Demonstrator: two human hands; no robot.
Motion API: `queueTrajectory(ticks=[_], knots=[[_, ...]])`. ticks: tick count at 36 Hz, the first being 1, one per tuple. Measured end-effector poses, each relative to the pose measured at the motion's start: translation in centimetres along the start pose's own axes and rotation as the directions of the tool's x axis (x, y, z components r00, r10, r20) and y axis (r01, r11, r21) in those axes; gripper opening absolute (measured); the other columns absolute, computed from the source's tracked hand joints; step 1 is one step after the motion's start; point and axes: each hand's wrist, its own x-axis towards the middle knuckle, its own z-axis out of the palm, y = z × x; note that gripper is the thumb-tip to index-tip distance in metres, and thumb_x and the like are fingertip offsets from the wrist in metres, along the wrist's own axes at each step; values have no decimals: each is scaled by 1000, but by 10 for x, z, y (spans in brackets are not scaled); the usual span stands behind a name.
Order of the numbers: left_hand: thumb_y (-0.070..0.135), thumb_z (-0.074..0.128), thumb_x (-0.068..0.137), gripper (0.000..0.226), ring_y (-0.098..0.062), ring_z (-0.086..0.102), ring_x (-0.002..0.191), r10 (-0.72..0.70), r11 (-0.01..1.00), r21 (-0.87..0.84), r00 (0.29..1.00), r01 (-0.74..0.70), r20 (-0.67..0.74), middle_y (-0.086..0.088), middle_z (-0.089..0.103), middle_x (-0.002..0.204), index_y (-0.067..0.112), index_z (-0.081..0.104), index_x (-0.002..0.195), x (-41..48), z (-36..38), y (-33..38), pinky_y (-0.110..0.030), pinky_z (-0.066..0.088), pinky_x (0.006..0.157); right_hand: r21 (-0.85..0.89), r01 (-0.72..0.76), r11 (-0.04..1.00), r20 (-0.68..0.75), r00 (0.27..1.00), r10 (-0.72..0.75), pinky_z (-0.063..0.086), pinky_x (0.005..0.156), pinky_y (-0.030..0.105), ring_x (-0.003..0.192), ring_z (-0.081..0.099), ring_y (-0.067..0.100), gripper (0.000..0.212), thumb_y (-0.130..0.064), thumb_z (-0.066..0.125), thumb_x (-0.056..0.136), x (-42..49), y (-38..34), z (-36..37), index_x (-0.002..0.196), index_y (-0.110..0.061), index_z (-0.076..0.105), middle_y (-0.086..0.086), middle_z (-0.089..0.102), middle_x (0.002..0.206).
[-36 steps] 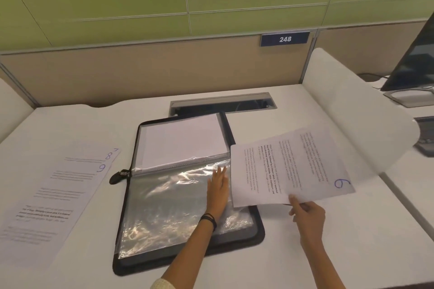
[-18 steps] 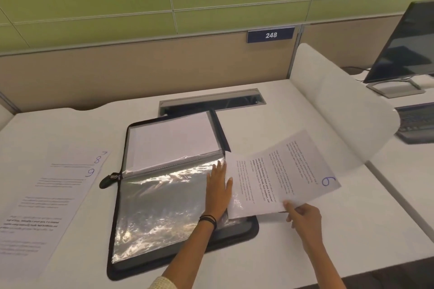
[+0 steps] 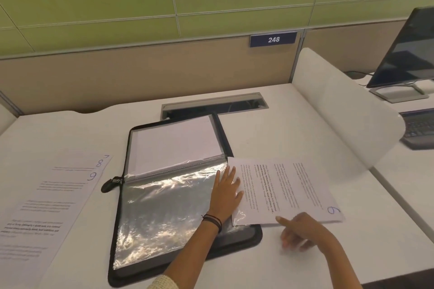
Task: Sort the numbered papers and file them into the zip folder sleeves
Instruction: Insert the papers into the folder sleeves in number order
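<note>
A black zip folder [image 3: 187,267] lies open on the white desk. Its upper half holds white sheets [image 3: 173,145], and a shiny clear sleeve [image 3: 164,213] covers its lower half. My left hand [image 3: 225,197] presses flat on the sleeve's right edge with straight fingers. The paper marked 6 [image 3: 293,190] lies to the right, with its left edge at the sleeve's opening beside my left hand. At the paper's near edge, my right hand [image 3: 303,232] pinches it with the thumb on top. The hand is blurred.
Papers marked 7, 8 and 9 [image 3: 47,206] lie fanned on the desk's left. A cable slot [image 3: 213,105] sits behind the folder. A white divider [image 3: 347,105] bounds the right side, with a monitor [image 3: 408,51] and keyboard [image 3: 420,126] beyond it.
My right hand has lowered paper 6 from the air towards the desk and moved it left, so its left edge reaches the sleeve's opening. My left hand stays on the sleeve.
</note>
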Motion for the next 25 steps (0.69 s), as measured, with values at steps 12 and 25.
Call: queueTrajectory(ticks=[12,25], knots=[[28,50,92,37,-31,16,144,-98,940,-326,995,102,30,-12,24,154,14,61,125,4,-7,1,-45,-17,114,-204,608,767,-287,712,-641,48,90,17,101,58,10,15,-12,57,91,62,-39,34,99,-20,67,-8,60,109],[5,53,91,49,-40,19,141,-239,903,-373,970,211,-31,-21,22,153,10,45,139,4,0,12,-45,4,112,-532,561,634,-41,731,-682,-14,106,13,143,9,4,62,-45,46,92,128,-58,53,146,-25,22,-10,15,155]])
